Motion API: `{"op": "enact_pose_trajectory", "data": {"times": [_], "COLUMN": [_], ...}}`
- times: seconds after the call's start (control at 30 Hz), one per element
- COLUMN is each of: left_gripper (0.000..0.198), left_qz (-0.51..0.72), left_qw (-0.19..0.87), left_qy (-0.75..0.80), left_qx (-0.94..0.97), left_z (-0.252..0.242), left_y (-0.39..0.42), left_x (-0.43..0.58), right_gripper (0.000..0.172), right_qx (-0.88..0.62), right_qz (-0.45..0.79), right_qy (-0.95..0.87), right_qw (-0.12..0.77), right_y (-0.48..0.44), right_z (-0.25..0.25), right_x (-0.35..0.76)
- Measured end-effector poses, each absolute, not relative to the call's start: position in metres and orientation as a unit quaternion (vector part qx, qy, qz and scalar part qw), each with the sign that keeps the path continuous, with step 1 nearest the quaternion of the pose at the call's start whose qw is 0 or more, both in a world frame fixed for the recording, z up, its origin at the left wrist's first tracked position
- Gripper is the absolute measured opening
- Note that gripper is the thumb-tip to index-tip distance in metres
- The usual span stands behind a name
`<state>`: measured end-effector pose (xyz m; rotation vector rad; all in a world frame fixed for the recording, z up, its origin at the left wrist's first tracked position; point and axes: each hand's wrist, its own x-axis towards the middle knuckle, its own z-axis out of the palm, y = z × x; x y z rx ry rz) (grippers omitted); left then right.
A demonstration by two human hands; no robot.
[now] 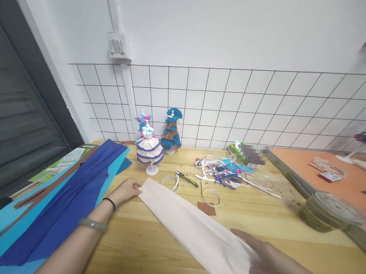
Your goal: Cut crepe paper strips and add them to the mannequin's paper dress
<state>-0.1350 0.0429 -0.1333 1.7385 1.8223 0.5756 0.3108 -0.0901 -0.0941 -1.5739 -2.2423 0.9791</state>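
A long strip of pale cream crepe paper [192, 227] lies diagonally across the wooden table [259, 217]. My left hand [126, 189] pinches its far left end, fingers closed on the paper's edge. My right hand [256, 252] lies flat on the strip's near right part, fingers stretched out and pressing it down; it is blurred by motion. A black hair band and a pale green bangle circle my left wrist.
Dark blue and light blue crepe sheets [65, 212] lie at the left. Two small dress mannequins [149, 149] [171, 132] stand by the wire grid. Ribbon scraps [221, 173], a pen [188, 179], tape loops and a lidded drink cup [328, 212] sit at the right, beside an orange board [324, 172].
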Motion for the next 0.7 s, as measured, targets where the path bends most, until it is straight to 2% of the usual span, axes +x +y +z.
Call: {"op": "enact_pose_trajectory", "data": {"times": [0.13, 0.27, 0.33, 0.43, 0.53, 0.7], "left_gripper": [0.027, 0.034, 0.036, 0.031, 0.024, 0.011], "left_qz": [0.224, 0.263, 0.319, 0.383, 0.354, 0.321], "left_qw": [0.296, 0.299, 0.264, 0.153, 0.078, 0.016], "left_qy": [0.668, 0.644, 0.634, 0.649, 0.67, 0.665], "left_qx": [0.645, 0.653, 0.653, 0.639, 0.647, 0.674], "left_z": [-0.132, -0.119, -0.109, -0.104, -0.113, -0.13], "left_y": [0.028, 0.007, -0.001, -0.012, -0.022, -0.041], "left_x": [-0.148, -0.158, -0.164, -0.178, -0.197, -0.225], "right_gripper": [0.066, 0.058, 0.056, 0.055, 0.056, 0.049], "right_qx": [-0.537, -0.508, -0.471, -0.427, -0.38, -0.37], "right_qz": [0.227, 0.065, -0.026, -0.126, -0.149, -0.053], "right_qy": [-0.805, -0.851, -0.87, -0.875, -0.888, -0.913], "right_qw": [0.114, 0.118, 0.143, 0.193, 0.21, 0.162], "right_y": [-0.088, -0.08, -0.076, -0.073, -0.074, -0.088], "right_z": [-0.095, -0.089, -0.086, -0.085, -0.099, -0.129], "right_x": [0.314, 0.318, 0.316, 0.307, 0.294, 0.288]}}
